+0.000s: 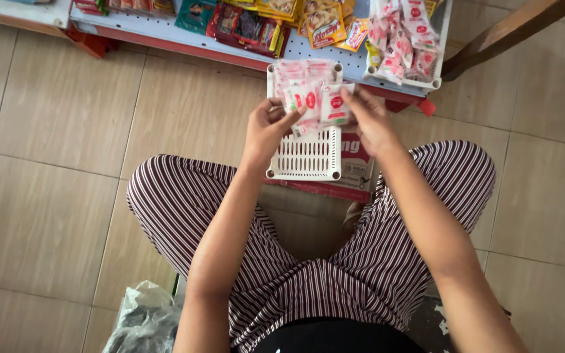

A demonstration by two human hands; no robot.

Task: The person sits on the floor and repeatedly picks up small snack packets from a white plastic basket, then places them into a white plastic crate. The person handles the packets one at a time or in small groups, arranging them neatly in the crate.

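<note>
Sachets (315, 98), small white-and-red ones, sit fanned in both hands at upper centre of the frame, right above the far end of a white slotted plastic basket (308, 157). Left hand (268, 127) has its fingers closed on the left part of the bunch, thumb on top. Right hand (369, 121) has its fingers pinched on one sachet at the right edge, around the one with the round red mark.

Risks, as a judgement: the bunch is loose and slick-looking, held only by fingertips, so a sachet could slide out and drop past the basket rim onto the tiled floor (47, 196). Pulling one sachet off with the right hand could drag neighbours along and spill the fan. The basket rests on a red-and-white carton (354, 180) between the knees, not on the floor itself, so a knock from a knee could tip it.

Containers: the slotted basket holds more of the same sachets at its far end; its near half shows bare slats. A second white basket (439, 59) at upper right, on the low shelf (165, 29), is packed with similar red-and-white sachets, heaped to the rim. The shelf along the top edge also carries loose mixed packets (325, 26), green, yellow and red, not in any container. A crumpled grey plastic bag (145, 323) lies at lower left; contents not visible.
</note>
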